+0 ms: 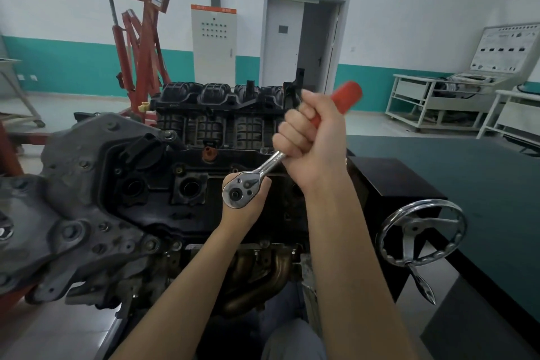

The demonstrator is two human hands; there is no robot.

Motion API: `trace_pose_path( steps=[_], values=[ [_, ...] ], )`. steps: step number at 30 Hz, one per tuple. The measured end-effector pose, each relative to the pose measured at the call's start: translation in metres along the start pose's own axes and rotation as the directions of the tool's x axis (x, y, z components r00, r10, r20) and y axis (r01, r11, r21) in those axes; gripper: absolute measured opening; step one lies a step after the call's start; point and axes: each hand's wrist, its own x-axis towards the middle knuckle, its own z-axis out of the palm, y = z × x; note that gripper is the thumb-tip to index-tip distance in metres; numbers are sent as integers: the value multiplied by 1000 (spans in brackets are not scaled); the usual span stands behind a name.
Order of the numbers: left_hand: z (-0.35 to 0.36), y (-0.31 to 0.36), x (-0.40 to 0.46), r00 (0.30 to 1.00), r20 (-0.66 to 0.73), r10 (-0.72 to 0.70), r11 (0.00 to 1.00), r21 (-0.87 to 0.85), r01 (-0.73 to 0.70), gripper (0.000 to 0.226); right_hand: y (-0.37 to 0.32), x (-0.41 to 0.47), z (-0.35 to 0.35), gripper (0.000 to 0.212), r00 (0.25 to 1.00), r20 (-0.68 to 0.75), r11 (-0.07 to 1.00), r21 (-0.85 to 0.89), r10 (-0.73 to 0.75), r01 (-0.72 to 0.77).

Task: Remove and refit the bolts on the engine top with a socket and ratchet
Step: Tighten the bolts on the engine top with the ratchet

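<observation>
Red-handled chrome ratchet (274, 161) is gripped two-handed. Right hand (314, 137) is fisted round the red grip near its inner end, so the free end sticks out past the knuckles; a swing from there gives leverage. Left hand (248, 202) sits under and around the round ratchet head, fingers curled up beside it, probably steadying the head so the drive stays square on the fastener. Socket and the bolt itself are hidden beneath the head and hand, so I can't tell if it's seated.

Work spot is the right-centre of the black engine top cover (163, 202), just right of two open round plug wells (190, 187). Can't tell loosening from tightening.

Further out: black ribbed plastic intake manifold (216, 108) behind, chrome stand handwheel (420, 231) to the right, red engine hoist (140, 47) at back left.
</observation>
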Motion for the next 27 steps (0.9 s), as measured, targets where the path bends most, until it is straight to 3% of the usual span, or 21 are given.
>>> trace_pose_path(
  steps=[2, 5, 7, 10, 13, 16, 18, 22, 25, 27],
  values=[
    [1, 0, -1, 1000, 17, -11, 998, -63, 12, 36, 8, -21, -12, 42, 982, -111, 979, 117, -154, 167],
    [2, 3, -2, 998, 26, 49, 989, -140, -45, 47, 26, -54, -25, 40, 907, -271, 897, 219, -322, 384],
    [1, 5, -2, 998, 30, 47, 991, -130, -43, 48, 34, -61, -29, 35, 886, -294, 870, 240, -358, 431],
    [-1, 0, 1, 999, -27, 31, 999, -24, -31, 51, 26, -47, -22, 39, 930, -191, 920, 179, -315, 349],
    [-1, 1, 1, 995, -32, -93, 996, 10, 93, 45, 5, -15, -5, 45, 991, -30, 991, 26, -127, 128],
    [1, 1, 2, 998, -21, 57, 998, 35, -56, 51, -5, 12, 14, 44, 994, 56, 983, -166, 92, -81],
    [0, 3, 1, 998, -40, 56, 997, 45, -54, 51, -4, 17, 17, 43, 989, 49, 977, -169, 137, -127],
    [0, 2, -2, 998, -13, -67, 997, -33, 67, 45, 5, -11, -2, 43, 992, -68, 992, 51, -109, 113],
    [0, 3, -1, 999, 24, 43, 996, -74, -41, 52, 18, -44, -19, 42, 918, -248, 916, 181, -310, 359],
    [0, 6, -1, 997, 52, 57, 996, -79, -53, 54, 29, -57, -25, 41, 878, -312, 875, 211, -362, 436]
  ],
)
